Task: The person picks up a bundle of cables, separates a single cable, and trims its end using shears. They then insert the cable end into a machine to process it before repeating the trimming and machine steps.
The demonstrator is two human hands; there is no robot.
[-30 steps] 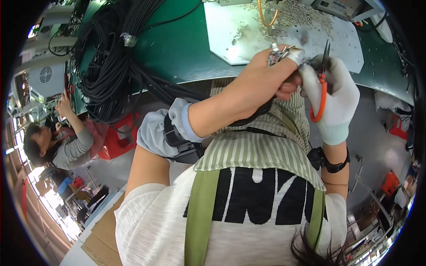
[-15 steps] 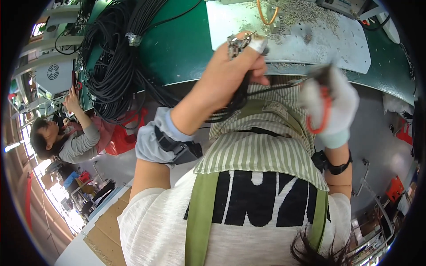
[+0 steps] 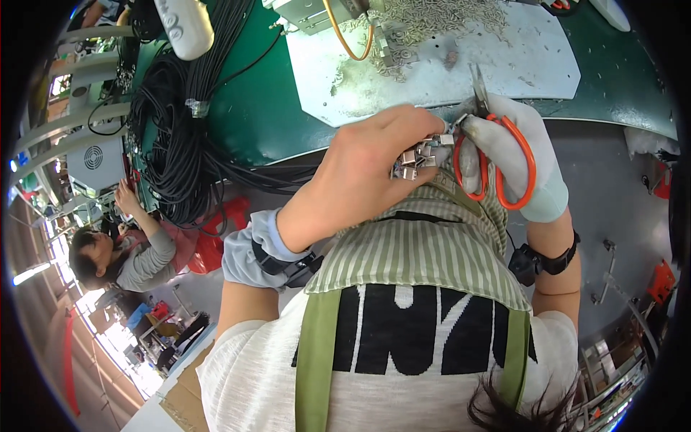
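My bare left hand [image 3: 367, 158] is closed around a bunch of small silver metal connectors [image 3: 423, 155], which stick out between its thumb and fingers. Black cables [image 3: 281, 176] run up to this hand from the left, but their ends inside the grip are hidden. Beside it, my right hand [image 3: 533, 133], in a white glove, carries scissors with red handles [image 3: 531, 180]. The scissors' blades point away from me, toward the metal plate. Gloved fingertips meet a small metal piece right at the bunch; whether they pinch it I cannot tell.
A large coil of black cable [image 3: 173, 137] hangs over the green table's [image 3: 252, 108] left part. On the pale metal plate [image 3: 504, 65] lie many small metal scraps [image 3: 461, 21] near a small machine [image 3: 306, 14]. A co-worker [image 3: 137, 252] is at the far left.
My left hand has turned over, so the connectors now face toward my right hand. The right hand with the scissors has moved left and come up against the bunch.
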